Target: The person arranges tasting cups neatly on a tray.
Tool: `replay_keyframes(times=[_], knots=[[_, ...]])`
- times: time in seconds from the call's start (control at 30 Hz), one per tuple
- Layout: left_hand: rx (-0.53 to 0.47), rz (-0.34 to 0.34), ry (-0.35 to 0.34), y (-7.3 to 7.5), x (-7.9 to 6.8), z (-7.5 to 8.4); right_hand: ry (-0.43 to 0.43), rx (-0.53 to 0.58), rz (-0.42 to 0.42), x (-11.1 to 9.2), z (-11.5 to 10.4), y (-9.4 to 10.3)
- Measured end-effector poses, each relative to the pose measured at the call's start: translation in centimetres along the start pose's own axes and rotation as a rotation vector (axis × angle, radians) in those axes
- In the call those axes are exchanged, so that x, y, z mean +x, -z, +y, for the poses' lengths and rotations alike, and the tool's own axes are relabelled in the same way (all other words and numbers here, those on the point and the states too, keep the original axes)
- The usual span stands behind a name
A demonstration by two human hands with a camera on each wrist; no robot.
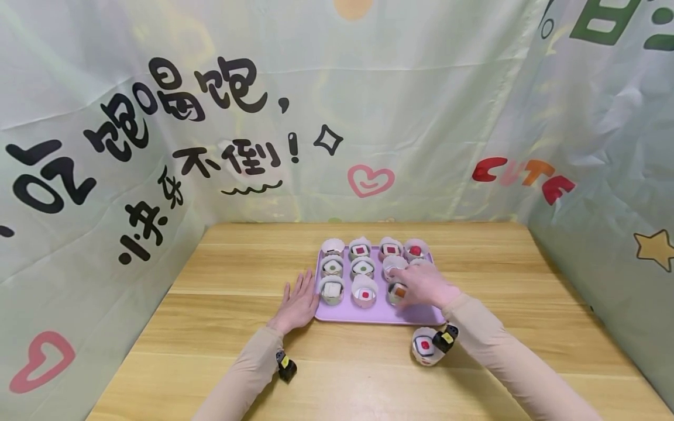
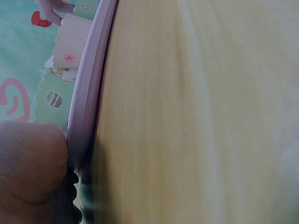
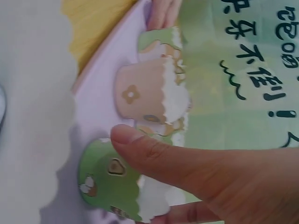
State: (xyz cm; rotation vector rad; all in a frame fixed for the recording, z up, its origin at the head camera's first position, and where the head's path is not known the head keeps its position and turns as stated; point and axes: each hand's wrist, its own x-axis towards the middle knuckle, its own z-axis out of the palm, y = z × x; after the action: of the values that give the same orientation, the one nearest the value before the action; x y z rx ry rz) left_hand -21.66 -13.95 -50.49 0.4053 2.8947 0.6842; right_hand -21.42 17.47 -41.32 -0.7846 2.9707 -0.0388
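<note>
My right hand [image 1: 427, 285] pinches a green paper cupcake cup [image 3: 105, 175] at the front right of a lilac tray [image 1: 363, 316], thumb on its near side and fingers at the far rim. An orange-brown topped piece [image 1: 399, 290] sits inside it. My left hand [image 1: 299, 304] lies with fingers straight against the tray's left edge. Other paper cups stand in rows on the tray, among them a pink one [image 3: 140, 88] beside the green one. Most hold small pieces like sushi rolls, with white, red or green tops. My right hand partly covers the right-hand cups.
In front of the tray, below my right wrist, another paper cup [image 1: 421, 358] with a red-centred piece stands on the wooden table [image 1: 237, 257]. A printed cloth backdrop [image 1: 421, 117] rises behind the table and along both sides.
</note>
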Motion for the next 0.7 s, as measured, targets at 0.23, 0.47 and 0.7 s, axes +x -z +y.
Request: replay_keyframes(times=[0.23,0.47,0.7], knots=[[-0.039,0.015,-0.014,0.0,-0.1,0.1,-0.028,0.109,0.006,-1.8,0.5,1.0],[-0.003,-0.004,0.001,0.3,-0.1,0.4,-0.007,0.204,0.006,-3.2,1.3,1.3],[0.008,-0.004,0.004,0.4,-0.2,0.6,0.058,0.347,-0.010,-4.5,2.0,1.6]])
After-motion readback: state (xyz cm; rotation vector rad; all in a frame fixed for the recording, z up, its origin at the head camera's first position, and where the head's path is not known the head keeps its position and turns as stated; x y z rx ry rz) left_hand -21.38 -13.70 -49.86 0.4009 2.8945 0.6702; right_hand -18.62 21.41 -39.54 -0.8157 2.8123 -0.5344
